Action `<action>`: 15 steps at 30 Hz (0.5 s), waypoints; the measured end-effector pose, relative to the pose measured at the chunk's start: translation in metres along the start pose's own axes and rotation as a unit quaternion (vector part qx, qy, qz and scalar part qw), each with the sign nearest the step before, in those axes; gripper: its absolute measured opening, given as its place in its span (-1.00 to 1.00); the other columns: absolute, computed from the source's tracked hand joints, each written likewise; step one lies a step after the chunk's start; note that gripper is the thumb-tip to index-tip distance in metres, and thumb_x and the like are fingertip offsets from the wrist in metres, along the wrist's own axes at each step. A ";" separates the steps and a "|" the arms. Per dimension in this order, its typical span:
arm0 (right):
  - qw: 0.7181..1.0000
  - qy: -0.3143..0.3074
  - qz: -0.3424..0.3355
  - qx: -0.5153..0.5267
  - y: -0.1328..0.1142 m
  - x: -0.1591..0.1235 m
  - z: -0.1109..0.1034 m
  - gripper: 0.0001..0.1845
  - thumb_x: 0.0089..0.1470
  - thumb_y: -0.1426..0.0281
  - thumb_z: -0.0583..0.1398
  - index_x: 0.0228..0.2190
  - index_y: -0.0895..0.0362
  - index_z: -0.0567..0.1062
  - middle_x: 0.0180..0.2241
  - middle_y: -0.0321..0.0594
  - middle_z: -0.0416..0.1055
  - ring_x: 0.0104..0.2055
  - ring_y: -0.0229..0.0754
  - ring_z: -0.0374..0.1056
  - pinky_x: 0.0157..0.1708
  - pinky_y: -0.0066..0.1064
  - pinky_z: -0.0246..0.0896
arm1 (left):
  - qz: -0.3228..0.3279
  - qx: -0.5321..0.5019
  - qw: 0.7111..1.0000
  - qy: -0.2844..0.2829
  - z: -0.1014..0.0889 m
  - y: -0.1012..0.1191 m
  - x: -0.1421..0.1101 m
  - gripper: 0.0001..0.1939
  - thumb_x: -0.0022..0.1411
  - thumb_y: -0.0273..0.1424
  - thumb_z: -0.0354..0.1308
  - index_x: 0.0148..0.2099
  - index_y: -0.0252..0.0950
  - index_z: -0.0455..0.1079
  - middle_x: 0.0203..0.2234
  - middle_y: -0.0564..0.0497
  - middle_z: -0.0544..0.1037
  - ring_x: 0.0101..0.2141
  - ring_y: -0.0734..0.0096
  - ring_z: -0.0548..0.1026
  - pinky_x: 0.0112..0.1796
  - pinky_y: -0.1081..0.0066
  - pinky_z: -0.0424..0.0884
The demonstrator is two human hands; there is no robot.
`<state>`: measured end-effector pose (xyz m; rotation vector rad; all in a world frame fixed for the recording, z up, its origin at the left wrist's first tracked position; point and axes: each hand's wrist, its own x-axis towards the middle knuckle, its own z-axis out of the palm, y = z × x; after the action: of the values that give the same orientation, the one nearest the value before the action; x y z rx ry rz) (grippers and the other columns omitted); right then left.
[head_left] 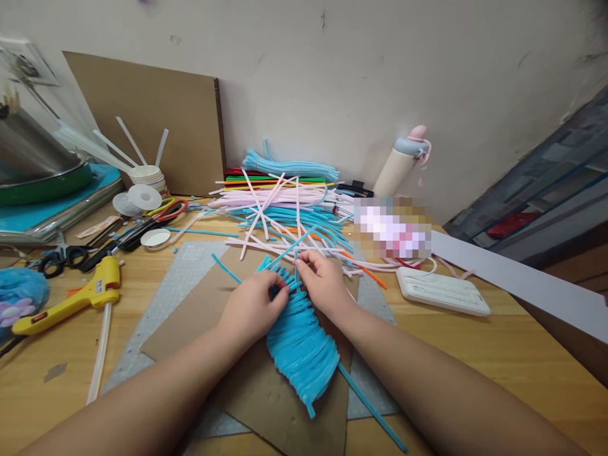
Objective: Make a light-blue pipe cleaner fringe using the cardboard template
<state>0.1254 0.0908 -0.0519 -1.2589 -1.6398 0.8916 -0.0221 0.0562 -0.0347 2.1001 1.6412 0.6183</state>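
Observation:
My left hand and my right hand meet at the top end of a blue woven piece of pipe cleaners that lies on a cardboard sheet. The left hand's fingers are curled and pinch the piece's upper edge. Between finger and thumb, the right hand pinches a loose blue pipe cleaner that sticks up from the weave. A long blue stem runs out from under the piece toward the near right.
A heap of pink, blue and mixed pipe cleaners lies behind my hands. A yellow glue gun, scissors and tape rolls are at the left. A white power bank and a bottle are at the right.

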 end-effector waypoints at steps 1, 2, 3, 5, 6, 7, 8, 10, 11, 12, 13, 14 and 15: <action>1.000 -0.003 0.005 0.008 0.000 0.000 0.000 -0.82 0.04 0.32 0.04 -0.43 0.14 0.37 -0.50 -0.29 0.34 -0.47 -0.28 0.24 -0.46 -0.46 0.13 | -0.005 -0.005 1.000 0.002 0.000 -0.001 0.001 -0.86 0.11 -0.35 0.02 -0.30 -0.23 0.38 -0.42 0.02 0.48 -0.42 0.38 0.40 -0.44 0.44 0.24; 1.000 -0.003 0.006 0.014 0.000 0.000 0.000 -0.83 0.03 0.32 0.05 -0.43 0.15 0.37 -0.50 -0.29 0.34 -0.48 -0.29 0.23 -0.47 -0.47 0.13 | -0.006 -0.007 1.000 0.002 0.000 -0.001 0.001 -0.84 0.11 -0.34 0.03 -0.27 -0.24 0.38 -0.40 0.01 0.48 -0.40 0.37 0.41 -0.42 0.44 0.25; 1.000 -0.003 0.006 0.016 -0.001 0.000 0.001 -0.84 0.01 0.33 0.06 -0.42 0.15 0.38 -0.50 -0.30 0.34 -0.49 -0.29 0.23 -0.47 -0.48 0.13 | -0.004 -0.006 1.000 -0.001 0.000 -0.002 0.002 -0.83 0.10 -0.34 0.04 -0.26 -0.24 0.38 -0.37 0.00 0.48 -0.38 0.36 0.41 -0.41 0.43 0.26; 1.000 -0.002 0.008 0.016 -0.003 0.000 0.001 -0.86 -0.03 0.36 0.08 -0.42 0.15 0.38 -0.50 -0.31 0.34 -0.50 -0.30 0.22 -0.50 -0.49 0.12 | 0.004 0.006 1.000 -0.015 0.000 -0.003 0.003 -0.86 0.08 -0.36 0.06 -0.30 -0.24 0.40 -0.35 0.00 0.47 -0.38 0.37 0.41 -0.41 0.44 0.27; 1.000 -0.005 0.011 0.015 -0.003 0.000 0.001 -0.87 -0.03 0.36 0.09 -0.43 0.15 0.38 -0.51 -0.31 0.34 -0.51 -0.31 0.22 -0.51 -0.50 0.11 | 0.005 0.014 1.000 -0.018 0.000 -0.003 0.004 -0.88 0.07 -0.37 0.05 -0.34 -0.24 0.40 -0.37 0.00 0.47 -0.40 0.38 0.41 -0.42 0.45 0.26; 1.000 -0.011 0.014 0.014 -0.004 -0.001 0.001 -0.87 -0.04 0.36 0.09 -0.43 0.15 0.38 -0.52 -0.32 0.33 -0.52 -0.32 0.21 -0.53 -0.51 0.10 | 0.003 0.021 1.000 -0.015 0.000 -0.003 0.004 -0.89 0.07 -0.39 0.05 -0.37 -0.24 0.39 -0.39 0.01 0.46 -0.41 0.39 0.41 -0.43 0.45 0.25; 1.000 -0.016 0.017 0.012 -0.004 -0.001 0.000 -0.88 -0.04 0.37 0.09 -0.43 0.15 0.38 -0.53 -0.33 0.33 -0.53 -0.32 0.20 -0.54 -0.51 0.09 | -0.003 0.025 1.000 -0.004 0.000 -0.003 0.004 -0.90 0.07 -0.40 0.04 -0.40 -0.25 0.38 -0.42 0.01 0.46 -0.42 0.39 0.40 -0.44 0.45 0.24; 1.000 -0.023 0.012 -0.003 -0.003 -0.001 0.000 -0.88 -0.03 0.37 0.08 -0.43 0.14 0.38 -0.55 -0.34 0.31 -0.55 -0.32 0.19 -0.57 -0.51 0.07 | -0.020 0.022 0.999 0.023 0.000 -0.003 0.004 -0.91 0.06 -0.42 0.03 -0.42 -0.26 0.35 -0.47 0.02 0.45 -0.43 0.38 0.40 -0.44 0.45 0.23; 1.000 -0.025 0.002 -0.017 -0.003 -0.002 0.000 -0.89 -0.03 0.38 0.09 -0.43 0.14 0.39 -0.55 -0.34 0.32 -0.55 -0.32 0.19 -0.56 -0.51 0.07 | -0.030 0.014 0.999 0.036 0.000 -0.004 0.005 -0.92 0.05 -0.43 0.02 -0.42 -0.26 0.33 -0.48 0.03 0.45 -0.43 0.38 0.40 -0.45 0.45 0.22; 0.999 -0.028 -0.011 -0.036 -0.003 -0.002 -0.001 -0.89 -0.03 0.39 0.09 -0.43 0.13 0.39 -0.54 -0.33 0.33 -0.54 -0.32 0.20 -0.55 -0.50 0.07 | -0.040 0.005 0.998 0.046 -0.001 -0.004 0.005 -0.93 0.06 -0.43 0.02 -0.42 -0.27 0.32 -0.49 0.04 0.45 -0.44 0.39 0.39 -0.45 0.45 0.21; 0.998 -0.031 -0.026 -0.056 -0.003 -0.002 -0.001 -0.90 -0.04 0.41 0.09 -0.43 0.13 0.40 -0.52 -0.33 0.35 -0.52 -0.32 0.21 -0.52 -0.50 0.08 | -0.050 -0.004 0.997 0.052 -0.001 -0.005 0.005 -0.93 0.06 -0.43 0.01 -0.41 -0.27 0.31 -0.49 0.04 0.45 -0.45 0.40 0.39 -0.46 0.46 0.21; 0.996 -0.034 -0.040 -0.076 -0.003 -0.003 -0.002 -0.90 -0.04 0.43 0.09 -0.43 0.12 0.41 -0.49 -0.32 0.37 -0.50 -0.31 0.23 -0.49 -0.49 0.09 | -0.058 -0.012 0.997 0.057 -0.002 -0.006 0.005 -0.93 0.06 -0.42 0.01 -0.42 -0.27 0.30 -0.50 0.05 0.45 -0.47 0.41 0.39 -0.47 0.46 0.21; 0.993 -0.038 -0.053 -0.095 -0.003 -0.003 -0.002 -0.90 -0.05 0.45 0.09 -0.43 0.12 0.41 -0.46 -0.31 0.38 -0.47 -0.30 0.24 -0.46 -0.48 0.09 | -0.064 -0.018 0.996 0.059 -0.002 -0.006 0.006 -0.94 0.06 -0.42 0.01 -0.42 -0.27 0.29 -0.51 0.05 0.45 -0.48 0.42 0.39 -0.47 0.46 0.20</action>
<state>0.1267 0.0872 -0.0485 -1.2645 -1.8710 0.7401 -0.0269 0.0630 -0.0359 1.9489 1.7980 0.7367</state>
